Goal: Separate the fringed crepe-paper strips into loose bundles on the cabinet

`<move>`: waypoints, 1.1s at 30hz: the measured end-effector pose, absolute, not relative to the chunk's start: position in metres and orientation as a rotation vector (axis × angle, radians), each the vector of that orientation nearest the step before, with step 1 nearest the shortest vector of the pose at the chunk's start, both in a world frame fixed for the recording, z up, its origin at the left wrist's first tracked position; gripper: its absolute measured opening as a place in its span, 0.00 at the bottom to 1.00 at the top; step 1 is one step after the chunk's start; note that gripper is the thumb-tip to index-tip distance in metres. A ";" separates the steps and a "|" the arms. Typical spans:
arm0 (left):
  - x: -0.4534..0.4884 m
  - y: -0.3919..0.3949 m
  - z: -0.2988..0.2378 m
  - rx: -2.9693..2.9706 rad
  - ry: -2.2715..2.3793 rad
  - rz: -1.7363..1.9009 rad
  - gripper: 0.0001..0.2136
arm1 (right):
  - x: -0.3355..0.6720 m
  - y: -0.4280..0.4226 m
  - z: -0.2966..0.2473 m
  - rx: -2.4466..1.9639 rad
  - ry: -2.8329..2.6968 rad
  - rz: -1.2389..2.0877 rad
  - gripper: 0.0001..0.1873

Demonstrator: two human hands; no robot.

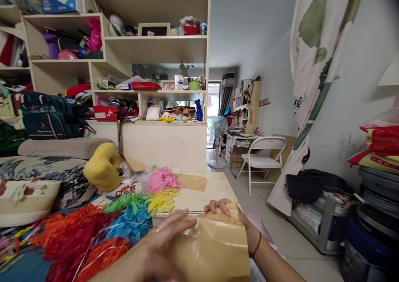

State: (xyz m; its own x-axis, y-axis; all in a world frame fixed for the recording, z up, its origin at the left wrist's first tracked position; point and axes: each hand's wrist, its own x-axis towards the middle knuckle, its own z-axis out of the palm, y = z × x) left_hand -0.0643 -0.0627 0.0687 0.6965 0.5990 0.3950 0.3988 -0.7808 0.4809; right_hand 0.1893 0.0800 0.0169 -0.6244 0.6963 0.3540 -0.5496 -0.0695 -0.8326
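I hold a brown paper envelope (215, 248) low in the middle of the head view. My right hand (222, 206) grips its top edge from behind, fingertips curled over the rim, a red string round the wrist. My left hand (165, 236) lies flat on the envelope's front, fingers stretched out along its shiny flap. Just left of the hands lie piles of shredded paper strips: blue (131, 226), yellow (162, 201), green (124, 201), pink (162, 179) and red-orange (77, 240).
The strips lie across a light wooden table (215, 188) and a bed. A yellow neck pillow (102, 165) sits at the back left, before cluttered shelves (156, 49). A white folding chair (263, 157), a fan (216, 126) and stacked bins (370, 215) stand to the right.
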 end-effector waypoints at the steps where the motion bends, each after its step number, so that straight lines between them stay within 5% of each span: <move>1: -0.059 -0.059 0.071 2.563 0.815 0.823 0.09 | 0.183 0.078 0.013 -0.165 -1.324 1.831 0.30; 7: -0.040 -0.042 0.072 2.605 0.974 0.734 0.10 | 0.166 0.052 -0.011 -0.211 -1.323 1.904 0.14; 14: -0.047 -0.034 0.061 2.443 1.006 0.654 0.13 | 0.215 0.015 0.042 -0.616 -1.981 1.086 0.44; 18: -0.056 -0.031 0.056 2.448 0.911 0.701 0.12 | 0.206 0.009 0.061 -0.873 -2.090 0.923 0.16; 24: -0.060 -0.025 0.015 2.639 0.877 0.903 0.10 | 0.193 0.001 0.047 -0.917 -1.839 0.715 0.17; 28: -0.037 -0.025 0.004 2.717 0.864 0.879 0.11 | 0.184 -0.012 0.033 -0.853 -1.711 0.736 0.33; 31: -0.026 -0.030 0.016 2.703 0.848 0.825 0.10 | 0.183 -0.015 0.033 -0.777 -1.781 0.419 0.14; 33: -0.024 -0.036 0.030 2.630 0.885 0.807 0.09 | 0.185 -0.012 0.038 -0.757 -1.900 0.292 0.11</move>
State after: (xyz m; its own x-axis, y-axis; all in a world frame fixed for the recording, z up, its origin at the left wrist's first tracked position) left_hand -0.0237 -0.0361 0.0303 0.6620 0.6180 0.4241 0.4791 -0.7840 0.3947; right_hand 0.1853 -0.0115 0.0379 -0.2772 0.6214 0.7329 0.3729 0.7725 -0.5140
